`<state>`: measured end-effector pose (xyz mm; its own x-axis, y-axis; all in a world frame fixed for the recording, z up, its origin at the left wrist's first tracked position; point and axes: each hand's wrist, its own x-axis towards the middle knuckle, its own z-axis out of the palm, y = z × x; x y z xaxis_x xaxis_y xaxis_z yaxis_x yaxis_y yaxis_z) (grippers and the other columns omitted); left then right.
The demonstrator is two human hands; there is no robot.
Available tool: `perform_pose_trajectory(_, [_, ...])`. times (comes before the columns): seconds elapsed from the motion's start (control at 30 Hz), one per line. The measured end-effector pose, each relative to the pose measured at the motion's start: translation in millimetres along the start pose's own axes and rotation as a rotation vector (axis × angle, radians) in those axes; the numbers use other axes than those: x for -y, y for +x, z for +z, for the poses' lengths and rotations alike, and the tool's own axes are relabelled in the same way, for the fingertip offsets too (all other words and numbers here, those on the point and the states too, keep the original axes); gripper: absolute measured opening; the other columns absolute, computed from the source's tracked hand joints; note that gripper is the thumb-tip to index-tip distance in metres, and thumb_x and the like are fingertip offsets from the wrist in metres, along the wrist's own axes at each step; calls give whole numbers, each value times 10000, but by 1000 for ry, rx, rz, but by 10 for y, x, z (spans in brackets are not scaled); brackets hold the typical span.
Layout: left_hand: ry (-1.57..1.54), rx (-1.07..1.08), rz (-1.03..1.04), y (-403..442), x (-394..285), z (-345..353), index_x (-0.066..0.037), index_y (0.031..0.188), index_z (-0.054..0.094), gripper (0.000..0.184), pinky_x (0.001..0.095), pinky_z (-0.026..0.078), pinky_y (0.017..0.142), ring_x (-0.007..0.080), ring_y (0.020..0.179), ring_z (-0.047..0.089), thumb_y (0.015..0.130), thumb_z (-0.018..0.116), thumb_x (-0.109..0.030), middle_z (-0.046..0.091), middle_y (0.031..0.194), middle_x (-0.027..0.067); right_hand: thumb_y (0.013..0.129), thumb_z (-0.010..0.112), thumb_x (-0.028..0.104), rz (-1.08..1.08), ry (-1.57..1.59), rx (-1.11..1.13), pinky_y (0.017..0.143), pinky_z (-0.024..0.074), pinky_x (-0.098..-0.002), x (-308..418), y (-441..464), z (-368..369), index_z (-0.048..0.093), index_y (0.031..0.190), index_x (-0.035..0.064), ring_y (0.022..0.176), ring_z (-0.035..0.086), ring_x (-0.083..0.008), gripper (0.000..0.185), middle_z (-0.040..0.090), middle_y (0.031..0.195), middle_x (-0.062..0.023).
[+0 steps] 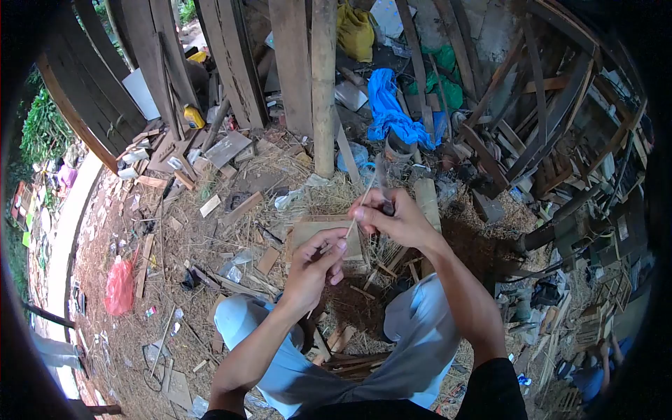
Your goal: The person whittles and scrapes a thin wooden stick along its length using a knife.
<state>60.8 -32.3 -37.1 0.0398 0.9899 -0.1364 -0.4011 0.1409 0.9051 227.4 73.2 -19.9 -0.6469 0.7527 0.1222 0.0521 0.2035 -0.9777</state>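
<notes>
The floor here is bare ground (pixel 203 231), strewn with straw, wood chips and offcuts too many to count. Along the far side tall planks (pixel 291 63) lean upright, and one round post (pixel 323 105) stands just right of them. Farther right, old timbers (pixel 542 91) cross one another in a heap, while plants (pixel 45 129) show green at the far left. I count one blue sheet (pixel 390 108) drooping over a bucket (pixel 400 148), one green sheet (pixel 446 77) right of it, one yellow bag (pixel 355 31) at the far edge, one yellow jug (pixel 194 117) by the planks, and one red bag (pixel 119 287) on the ground to the left. A second person (pixel 591 378) is partly visible at the near right, bare arms showing. In the middle, a seated person in pale trousers (pixel 245 315) works with two bare hands above one squarish board (pixel 304 231). There is one thin stick (pixel 367 191), slanting between the hands, its far end up by the knife. The left hand (pixel 313 269) pinches its nearer part between thumb and fingers. The right hand (pixel 397 218) is closed around one knife (pixel 381 175), its blade blurred, with the thumb against the stick.
</notes>
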Motion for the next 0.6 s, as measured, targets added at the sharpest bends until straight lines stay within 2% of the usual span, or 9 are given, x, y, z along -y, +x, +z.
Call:
perform_pose_trajectory(0.07, [-84,46,-106,-8,-13,0,-33,1184,522,287,190,300,456,50,616,399,902,525,-85,466,809,-7,901,565,252,13,32,-33,513,356,-206,23,-11,1,610,898,0,584,488,-55,256,547,653,-1])
perform_pose_trajectory(0.23, [-69,66,-90,-38,-74,37,-26,1208,505,305,180,289,446,52,639,406,908,504,-79,464,830,-3,935,497,274,57,122,-47,477,329,-204,96,-14,18,609,897,6,554,477,-51,293,534,631,5])
perform_pose_trajectory(0.3, [-81,49,-77,-35,-80,48,-28,1219,499,316,178,284,442,53,635,407,906,502,-69,464,839,-1,955,458,277,41,156,-188,467,316,-203,19,21,21,606,901,4,532,453,-43,315,514,608,11])
perform_pose_trajectory(0.33, [-97,34,-54,-31,-77,47,-31,1238,488,333,178,277,438,53,632,402,907,498,-65,465,845,2,887,549,237,7,-2,-293,465,357,-235,-202,79,-12,624,819,11,485,492,-87,248,546,562,-39])
perform_pose_trajectory(0.37, [-113,20,-31,-27,-73,44,-34,1256,477,350,179,270,434,53,629,397,907,495,-60,465,851,4,887,549,237,8,-1,-294,465,357,-235,-212,64,-7,624,819,11,485,492,-87,248,546,562,-39])
perform_pose_trajectory(0.43, [-136,19,-42,-15,-63,22,-53,1271,477,363,184,277,442,50,619,385,909,502,-65,454,822,-17,789,598,228,-145,-668,-302,530,474,-315,-229,7,14,669,791,75,524,606,-206,168,613,587,-113])
perform_pose_trajectory(0.47, [-159,16,-55,-10,-54,15,-72,1286,477,376,189,283,449,47,610,373,912,508,-70,443,793,-37,700,615,205,-83,-816,-299,571,512,-403,-162,-13,92,686,770,116,552,623,-322,134,625,622,-166])
perform_pose_trajectory(0.57, [-181,68,-72,3,-25,12,-83,1315,453,407,188,271,449,43,597,350,911,507,-68,440,812,-42,704,609,205,-154,-1141,-219,581,508,-439,-192,-11,249,690,765,117,539,614,-348,134,625,600,-148])
perform_pose_trajectory(0.6, [-181,69,-71,16,-11,5,-83,1315,453,407,188,271,449,43,597,350,911,507,-68,440,812,-42,708,601,200,-80,-1056,-247,601,510,-449,-131,-2,277,693,766,122,579,627,-358,134,627,625,-169])
